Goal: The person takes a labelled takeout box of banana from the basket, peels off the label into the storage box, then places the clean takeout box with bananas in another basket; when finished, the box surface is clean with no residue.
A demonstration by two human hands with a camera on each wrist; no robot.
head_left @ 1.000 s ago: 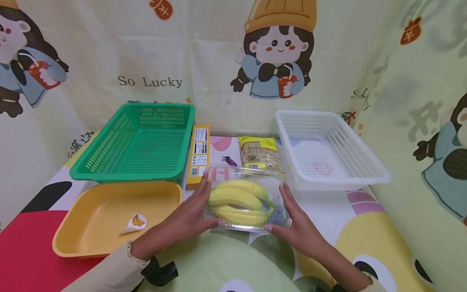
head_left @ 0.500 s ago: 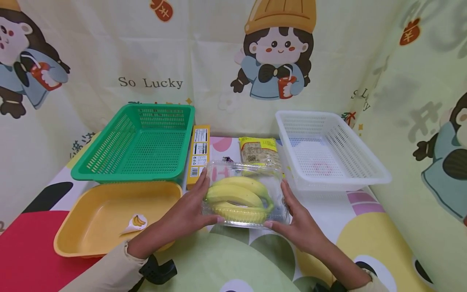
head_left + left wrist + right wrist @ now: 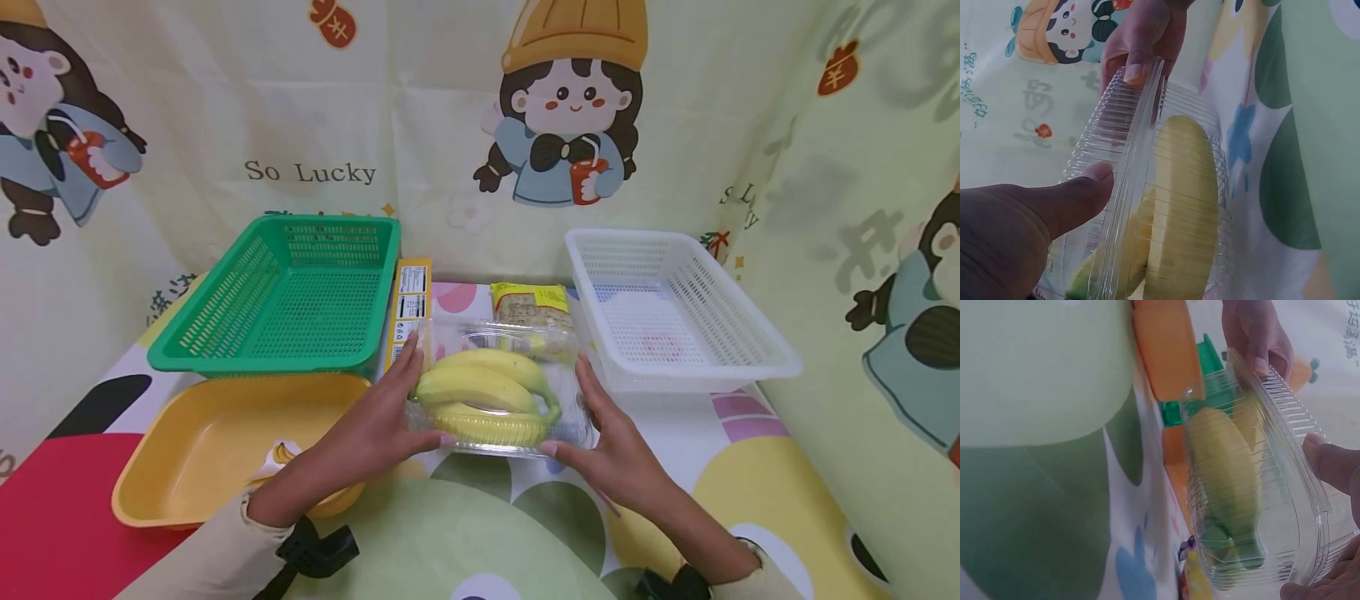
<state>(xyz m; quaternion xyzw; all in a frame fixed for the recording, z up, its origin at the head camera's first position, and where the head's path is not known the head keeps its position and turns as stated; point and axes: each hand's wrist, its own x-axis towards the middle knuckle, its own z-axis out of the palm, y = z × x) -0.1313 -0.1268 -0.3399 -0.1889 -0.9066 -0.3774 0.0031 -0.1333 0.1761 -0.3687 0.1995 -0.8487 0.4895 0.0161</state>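
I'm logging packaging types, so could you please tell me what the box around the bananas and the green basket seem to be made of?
The banana box, held between both hands, looks like thin clear plastic: see-through, glossy, with ribbed walls. The green basket seems to be rigid moulded plastic, with an even colour and a regular grid of holes.

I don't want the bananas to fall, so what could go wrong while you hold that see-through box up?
The clear box is held only at its two ends by the left hand and right hand, so it might slip. It is thin ribbed plastic, so a hard squeeze could pop the lid open and let the bananas drop. It could also bump the snack packet close behind it.
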